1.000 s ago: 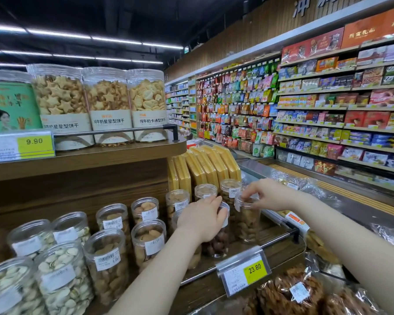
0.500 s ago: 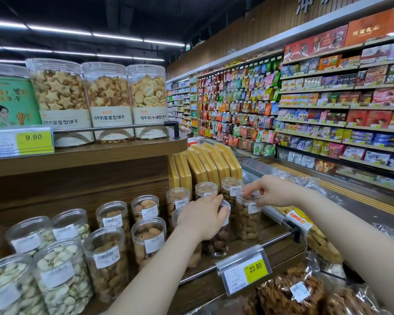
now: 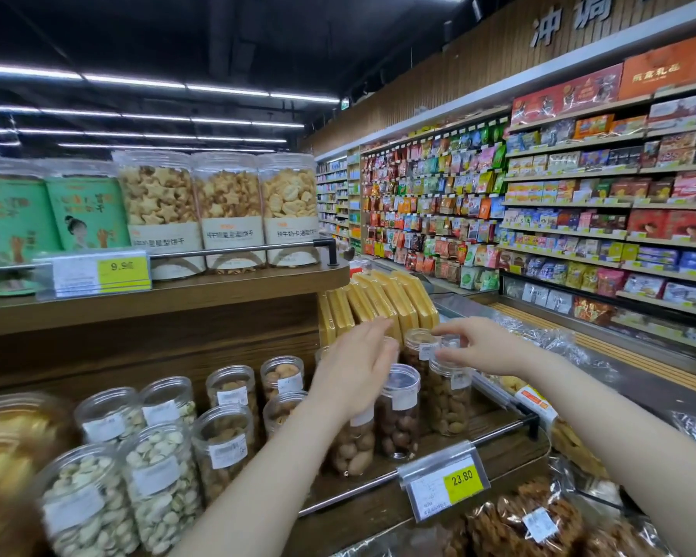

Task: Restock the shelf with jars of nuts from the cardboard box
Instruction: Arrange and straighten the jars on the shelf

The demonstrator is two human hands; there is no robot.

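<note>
Clear plastic jars of nuts stand in rows on the lower wooden shelf (image 3: pixel 495 426). My left hand (image 3: pixel 354 369) hovers with straight fingers over the right-hand jars, just left of a jar of dark round nuts (image 3: pixel 398 416), and holds nothing. My right hand (image 3: pixel 483 347) pinches the lid of the end jar of brown nuts (image 3: pixel 449 400), which stands upright at the row's right end. Another jar (image 3: pixel 418 347) stands right behind it. A jar of pale nuts (image 3: pixel 354 448) is partly hidden under my left wrist. No cardboard box is in view.
A metal rail with a 23.80 price tag (image 3: pixel 445 486) runs along the shelf front. The upper shelf (image 3: pixel 218 287) carries big biscuit jars overhead. Yellow packs (image 3: pixel 382 303) stand behind the jars. Bagged snacks (image 3: pixel 527 520) lie at lower right. Wall shelving fills the right side.
My left hand has lifted off the dark-nut jar and opened, rising up and to the right. My right hand stays on the end jar's lid. The camera has tilted slightly.
</note>
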